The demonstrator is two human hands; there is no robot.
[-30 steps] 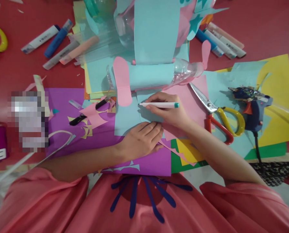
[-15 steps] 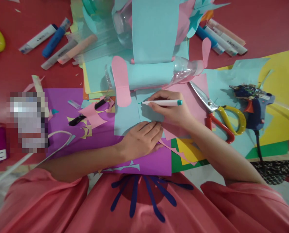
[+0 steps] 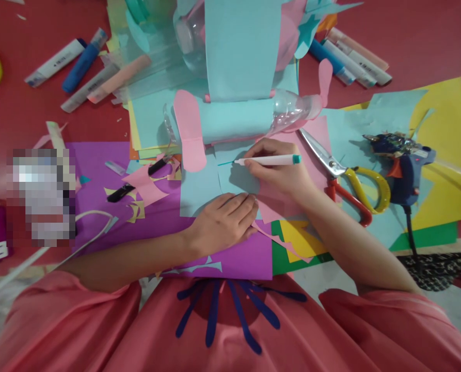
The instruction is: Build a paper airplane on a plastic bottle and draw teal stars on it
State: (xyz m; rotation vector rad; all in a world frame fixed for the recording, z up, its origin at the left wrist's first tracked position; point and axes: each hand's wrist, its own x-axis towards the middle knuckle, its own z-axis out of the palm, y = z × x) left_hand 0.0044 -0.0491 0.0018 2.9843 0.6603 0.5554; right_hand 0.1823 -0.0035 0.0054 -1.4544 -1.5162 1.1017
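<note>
My right hand is closed around a white marker with a green end. The marker's tip touches light blue paper, at the right end of a short green line. Flat on the lower part of this paper lies my left hand, fingers stretched out and nothing held. Just above the hands is a clear bottle wrapped in light blue paper, with a pink rounded strip across its left end and a pink piece at its neck.
Open scissors and a blue glue gun lie at the right. Several markers are at the upper left, more at the upper right. Paper scraps cover the purple sheet.
My right hand has moved slightly right with the marker, and the green line on the light blue paper is longer. My left hand stays in place. The view has shifted a little.
</note>
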